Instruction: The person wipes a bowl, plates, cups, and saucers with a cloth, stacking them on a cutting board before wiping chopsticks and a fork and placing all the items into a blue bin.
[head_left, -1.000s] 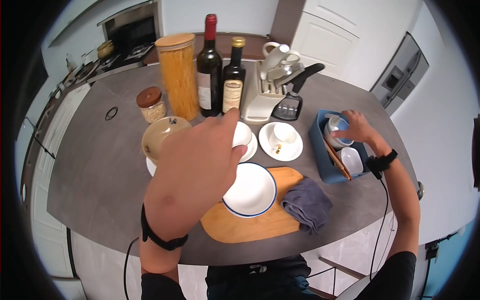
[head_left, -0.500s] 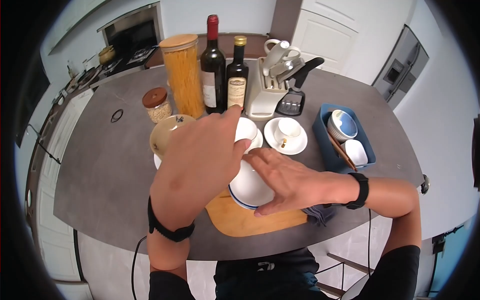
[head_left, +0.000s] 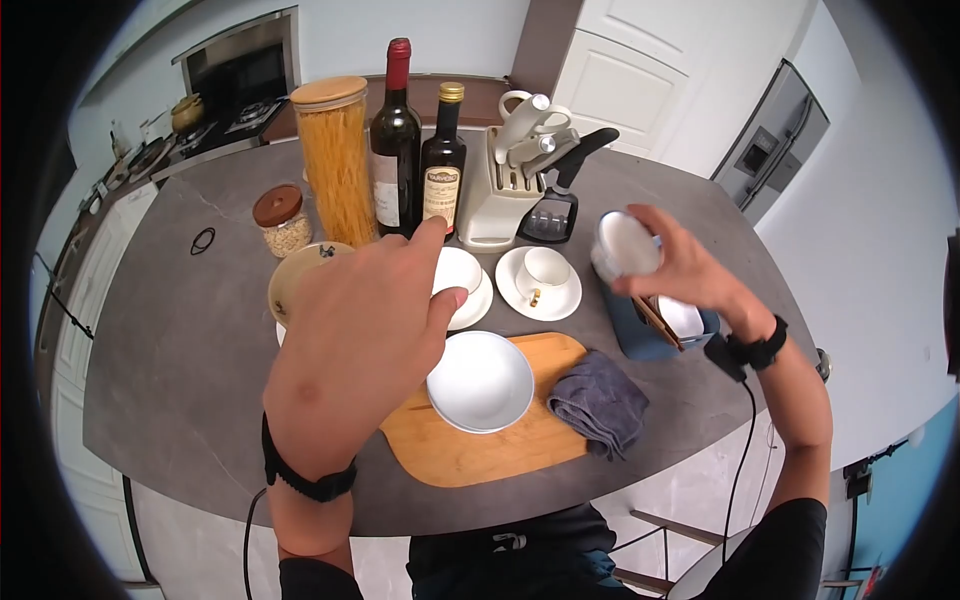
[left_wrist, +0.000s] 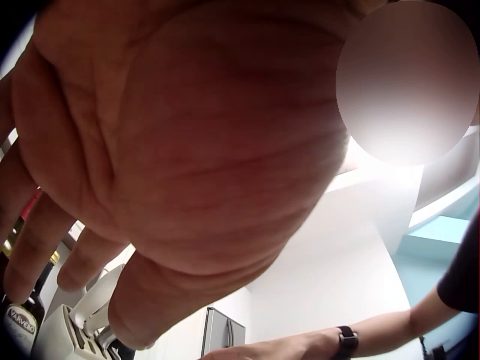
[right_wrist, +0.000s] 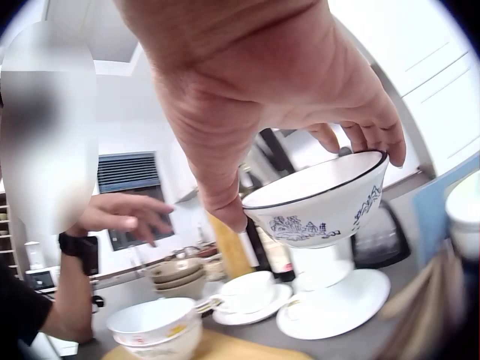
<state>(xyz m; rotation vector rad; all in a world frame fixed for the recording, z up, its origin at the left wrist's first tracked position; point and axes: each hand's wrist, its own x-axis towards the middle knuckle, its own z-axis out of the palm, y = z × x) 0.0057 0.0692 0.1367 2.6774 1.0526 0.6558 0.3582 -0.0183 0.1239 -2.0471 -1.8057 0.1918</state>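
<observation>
My right hand [head_left: 690,265] pinches a white bowl [head_left: 625,245] by its rim, thumb on one side and fingertips on the other. In the right wrist view this bowl has a dark blue rim and blue painted scenes outside. It is held over the back of the blue basket [head_left: 640,338], where a small white dish [head_left: 680,316] and brown wooden pieces show. White bowls [head_left: 482,380] sit stacked on the wooden cutting board [head_left: 480,462]. My left hand [head_left: 365,325] hovers palm down, fingers extended and holding nothing, above the table near a white cup [head_left: 458,268].
A folded grey cloth [head_left: 600,402] lies on the board's right side. Behind stand a cup [head_left: 545,268] on its saucer, a knife block [head_left: 495,205], two dark bottles, a pasta jar [head_left: 338,170] and a small jar [head_left: 282,225]. Tan bowls [head_left: 290,280] are partly behind my left hand.
My right hand went from the basket to the board, gripped the blue-rimmed bowl, and carried it right to the basket. A plain white bowl now shows on the board. My left hand stays raised.
</observation>
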